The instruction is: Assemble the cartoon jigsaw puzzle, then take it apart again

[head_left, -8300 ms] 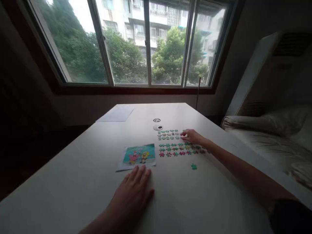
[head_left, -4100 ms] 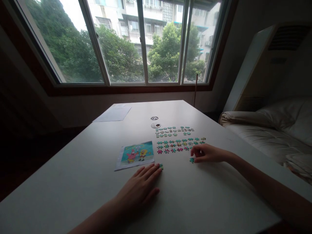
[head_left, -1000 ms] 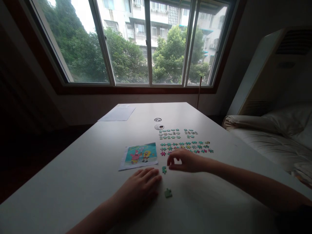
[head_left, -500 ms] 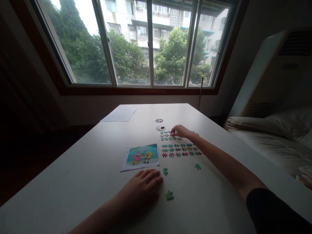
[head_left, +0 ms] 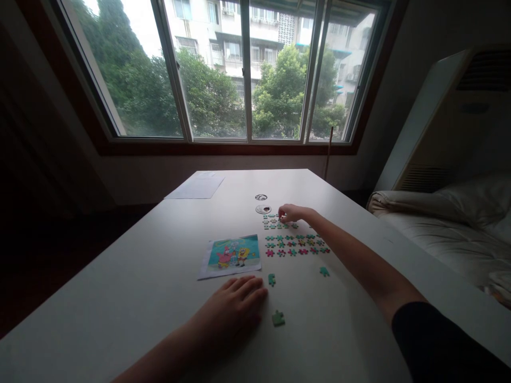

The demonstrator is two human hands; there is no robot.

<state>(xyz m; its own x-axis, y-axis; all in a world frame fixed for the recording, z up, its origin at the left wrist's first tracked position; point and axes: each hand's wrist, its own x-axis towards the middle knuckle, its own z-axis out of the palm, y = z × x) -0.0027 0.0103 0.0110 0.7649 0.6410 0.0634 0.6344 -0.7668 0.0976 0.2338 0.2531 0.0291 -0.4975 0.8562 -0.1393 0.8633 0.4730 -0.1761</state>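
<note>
My right hand (head_left: 291, 213) reaches over the far rows of puzzle pieces (head_left: 272, 226), its fingertips pinched down on a small puzzle piece (head_left: 281, 219) that they mostly cover. Nearer rows of green, yellow and pink pieces (head_left: 292, 251) lie just below it. My left hand (head_left: 241, 300) rests palm down, fingers stretched out, holding nothing. Just beyond those fingers is a picture sheet (head_left: 233, 255) with cartoon figures. Loose pieces lie apart: a green and yellow one (head_left: 272, 279) and a green one (head_left: 278, 318) beside my left hand, and another (head_left: 324, 272) to the right.
Two round discs (head_left: 263, 209) lie beyond the rows of pieces on the white table (head_left: 131, 287). Paper sheets (head_left: 195, 187) are at its far left corner. A pale sofa (head_left: 447, 213) stands along the right side, below a tall white appliance (head_left: 431, 117).
My right hand has shifted slightly left, and its forearm and sleeve have drawn a little left too. My left hand and the loose pieces stay in place.
</note>
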